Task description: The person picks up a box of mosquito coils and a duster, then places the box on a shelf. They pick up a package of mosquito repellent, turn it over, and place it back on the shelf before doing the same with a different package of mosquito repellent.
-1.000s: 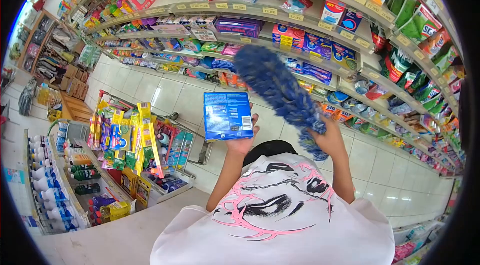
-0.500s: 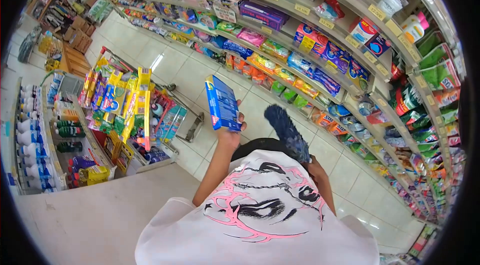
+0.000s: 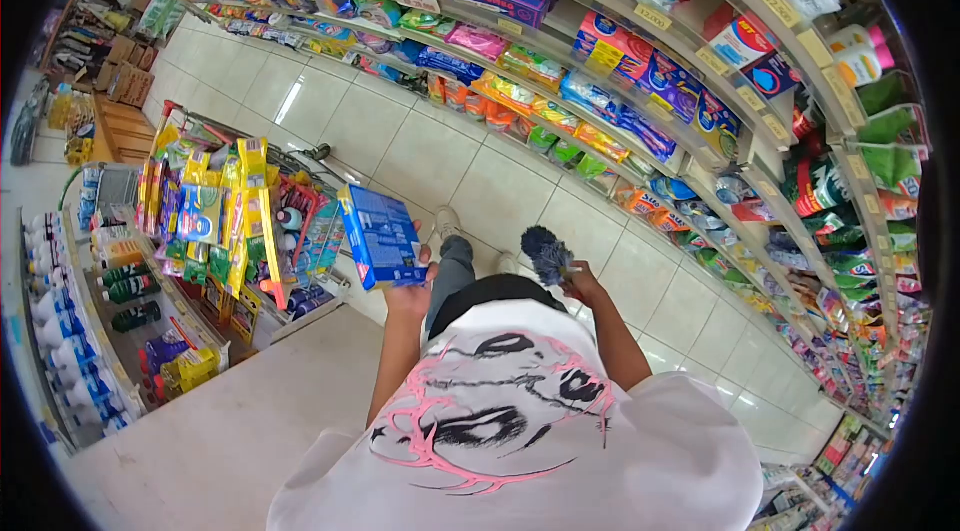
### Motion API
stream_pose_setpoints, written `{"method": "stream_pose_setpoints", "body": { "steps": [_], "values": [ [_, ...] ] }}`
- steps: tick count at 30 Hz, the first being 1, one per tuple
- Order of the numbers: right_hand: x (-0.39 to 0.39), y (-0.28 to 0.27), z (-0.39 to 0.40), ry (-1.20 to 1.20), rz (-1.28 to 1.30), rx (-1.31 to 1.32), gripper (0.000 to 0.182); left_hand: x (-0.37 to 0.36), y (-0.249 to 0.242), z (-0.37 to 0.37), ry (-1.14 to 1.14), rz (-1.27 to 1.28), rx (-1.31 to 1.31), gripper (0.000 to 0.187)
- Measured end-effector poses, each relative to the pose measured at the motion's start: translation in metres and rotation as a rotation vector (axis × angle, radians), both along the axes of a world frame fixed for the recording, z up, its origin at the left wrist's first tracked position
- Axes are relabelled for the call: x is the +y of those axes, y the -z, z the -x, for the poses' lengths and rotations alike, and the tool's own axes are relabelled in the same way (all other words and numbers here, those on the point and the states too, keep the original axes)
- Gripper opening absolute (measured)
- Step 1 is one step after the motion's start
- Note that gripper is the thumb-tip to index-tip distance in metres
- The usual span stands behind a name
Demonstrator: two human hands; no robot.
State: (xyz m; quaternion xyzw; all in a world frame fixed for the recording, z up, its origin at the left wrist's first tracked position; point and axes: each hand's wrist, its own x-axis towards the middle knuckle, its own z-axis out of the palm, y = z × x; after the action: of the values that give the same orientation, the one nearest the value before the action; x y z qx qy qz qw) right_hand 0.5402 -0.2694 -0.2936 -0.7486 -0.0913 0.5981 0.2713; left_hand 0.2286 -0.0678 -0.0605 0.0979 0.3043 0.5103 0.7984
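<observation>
My left hand [image 3: 415,281] grips a flat blue box [image 3: 380,236], held upright in front of my left side, its printed face turned to me. The fingers wrap round the box's right edge. My right hand [image 3: 580,283] is closed round the end of a dark, fluffy duster [image 3: 545,253], which hangs over the floor to the right of my legs. Box and duster are well apart.
Shelves of packaged goods [image 3: 600,136] curve along the far side and right. A shopping cart heaped with yellow packets [image 3: 215,216] stands at the left. Bottles line a low shelf [image 3: 100,311]. A pale counter top [image 3: 240,411] is at the lower left.
The box has moved left and lower with my left hand. The duster has shifted left and is seen shorter, and my right hand now shows clearly. My legs and shoes have come into view.
</observation>
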Motion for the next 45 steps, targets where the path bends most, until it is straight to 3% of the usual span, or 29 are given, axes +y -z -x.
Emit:
{"method": "stream_pose_setpoints", "body": {
  "steps": [2,3,5,7,9,12,15,18,22,24,26,34,39,45],
  "values": [
    [0.031,0.031,-0.002,0.469,-0.091,0.598,0.044,0.005,0.005,0.007,0.005,0.015,0.001,0.048],
    [0.056,0.030,-0.003,0.471,-0.102,0.608,0.044,0.010,0.008,0.010,0.010,0.020,-0.008,0.049],
    [0.091,0.025,0.012,0.874,-0.156,0.605,0.045,0.020,0.001,0.013,0.013,0.026,0.024,0.050],
    [0.126,0.054,0.015,0.967,-0.129,0.649,0.049,0.038,-0.004,0.015,0.048,0.038,0.012,0.051],
    [0.157,0.086,0.018,1.231,-0.204,0.671,0.049,0.060,0.000,0.019,0.089,0.072,0.025,0.051],
    [0.208,0.108,0.027,1.342,-0.233,0.559,0.055,0.088,0.007,0.022,0.117,0.132,0.064,0.052],
    [0.249,0.140,0.016,1.301,-0.148,0.585,0.056,0.126,0.007,0.015,0.124,0.132,0.097,0.052],
    [0.274,0.174,0.001,1.501,-0.230,0.652,0.056,0.151,0.005,0.011,0.150,0.090,0.051,0.054],
    [0.316,0.128,-0.032,1.602,-0.296,0.622,0.061,0.175,0.007,0.006,0.206,0.061,0.032,0.055],
    [0.322,0.103,-0.043,1.318,-0.583,0.614,0.062,0.184,0.008,0.001,0.239,0.076,0.005,0.054],
    [0.322,0.072,-0.050,1.296,-0.616,0.602,0.062,0.191,0.007,-0.007,0.271,0.093,-0.024,0.053],
    [0.241,0.014,-0.051,1.289,-0.603,0.568,0.060,0.189,-0.013,-0.064,0.446,-0.034,-0.117,0.052],
    [0.159,0.014,-0.055,1.299,-0.379,0.477,0.059,0.176,-0.020,-0.105,0.521,-0.021,-0.033,0.052],
    [-0.022,-0.012,-0.050,1.244,-0.258,0.324,0.057,0.161,0.004,-0.167,0.632,0.039,-0.086,0.052]
  ]
}}
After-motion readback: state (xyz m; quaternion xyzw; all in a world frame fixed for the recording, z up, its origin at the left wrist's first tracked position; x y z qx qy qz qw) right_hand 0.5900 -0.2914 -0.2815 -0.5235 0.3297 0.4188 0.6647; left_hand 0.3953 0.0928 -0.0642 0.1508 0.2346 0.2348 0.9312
